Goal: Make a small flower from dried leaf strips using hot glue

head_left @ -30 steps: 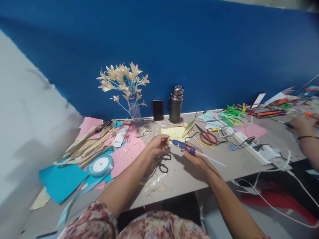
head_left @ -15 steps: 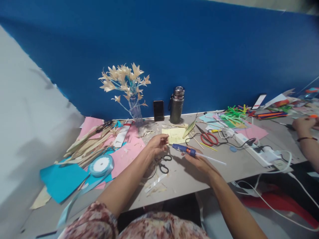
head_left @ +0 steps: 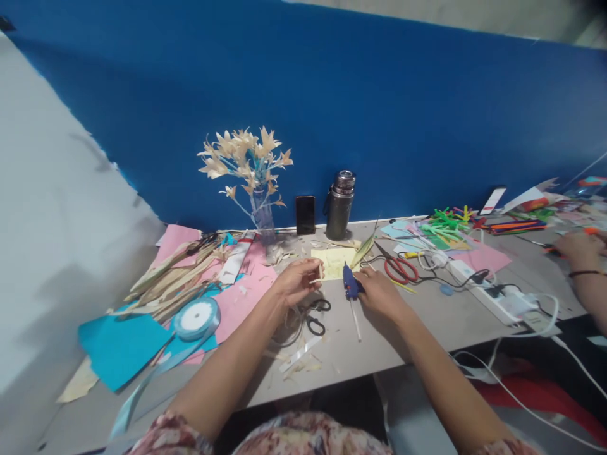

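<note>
My right hand (head_left: 378,289) is closed on the handle of a blue glue gun (head_left: 351,282), at the near edge of a yellow sheet of paper (head_left: 333,260). The gun's nozzle points away from me, and a clear glue stick (head_left: 355,321) sticks out of its back end. My left hand (head_left: 300,282) is pinched around a small pale strip (head_left: 320,272), perhaps dried husk, left of the gun. Black-handled scissors (head_left: 317,317) lie just below my left hand. A green-tan husk leaf (head_left: 364,249) rests on the paper's right side.
Red-handled scissors (head_left: 401,270) and a white power strip (head_left: 484,292) with cables lie on the right. A steel flask (head_left: 340,208), a phone (head_left: 305,215) and a vase of husk flowers (head_left: 263,218) stand behind. A ribbon roll (head_left: 194,318) is left. Another person's hand (head_left: 581,249) works far right.
The glue gun has swung from lying crosswise to pointing away from me, and my right hand has moved forward with it. My left hand stays near the paper. The view has shifted slightly.
</note>
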A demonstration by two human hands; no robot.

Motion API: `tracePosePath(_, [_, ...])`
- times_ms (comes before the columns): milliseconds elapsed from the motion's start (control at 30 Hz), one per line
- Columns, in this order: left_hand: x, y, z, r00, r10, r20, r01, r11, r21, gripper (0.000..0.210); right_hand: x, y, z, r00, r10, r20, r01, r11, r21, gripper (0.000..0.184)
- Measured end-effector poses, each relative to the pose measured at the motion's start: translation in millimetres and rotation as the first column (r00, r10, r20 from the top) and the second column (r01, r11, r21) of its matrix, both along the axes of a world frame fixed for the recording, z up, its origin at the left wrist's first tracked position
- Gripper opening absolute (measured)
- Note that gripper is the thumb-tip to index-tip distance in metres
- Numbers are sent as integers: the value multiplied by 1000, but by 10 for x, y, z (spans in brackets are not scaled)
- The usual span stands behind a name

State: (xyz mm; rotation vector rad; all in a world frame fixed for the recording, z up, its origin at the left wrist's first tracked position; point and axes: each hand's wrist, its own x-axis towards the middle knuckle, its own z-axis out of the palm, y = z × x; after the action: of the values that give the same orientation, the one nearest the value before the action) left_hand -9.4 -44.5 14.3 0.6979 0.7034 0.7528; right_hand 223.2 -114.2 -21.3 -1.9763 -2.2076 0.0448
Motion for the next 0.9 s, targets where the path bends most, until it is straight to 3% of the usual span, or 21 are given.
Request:
tracePosePath(67, [-15,-74,23,998,-53,18,52,998,47,16,-96,-49,89,998,-2,-67,5,999,52,24])
tracePosePath(133, [-14,-130,33,994,-104,11,102,988,115,22,-223,-89,214,955,49,-294,0,986,167,21])
tracePosePath(200, [-3,-173,38,991,-136,-17,137,974,182,27,-355,-104,348,809,157,-566,3,963,271,20])
tracePosePath(267, [9,-207,42,989,-136,-57,145,963,226,30,-459,-97,458,692,218,-688,-2,954,301,19])
tracePosePath(367, [13,-243,48,984,-99,-146,138,947,289,32,-528,-78,528,642,246,-727,-31,955,296,18])
tracePosePath(500, [-2,-261,50,977,-71,-200,144,916,374,31,-494,-65,472,567,210,-797,-12,969,247,18])
tracePosePath(700, [-58,-277,91,955,-273,-116,296,895,334,38,-373,51,402,234,80,-969,93,990,104,26])
tracePosePath(767, [-82,-297,119,934,-337,-123,358,876,324,39,-340,85,433,233,85,-969,77,991,105,26])
tracePosePath(900, [-114,-345,174,915,-338,-220,399,839,370,41,-304,78,562,472,134,-871,-105,990,95,24])
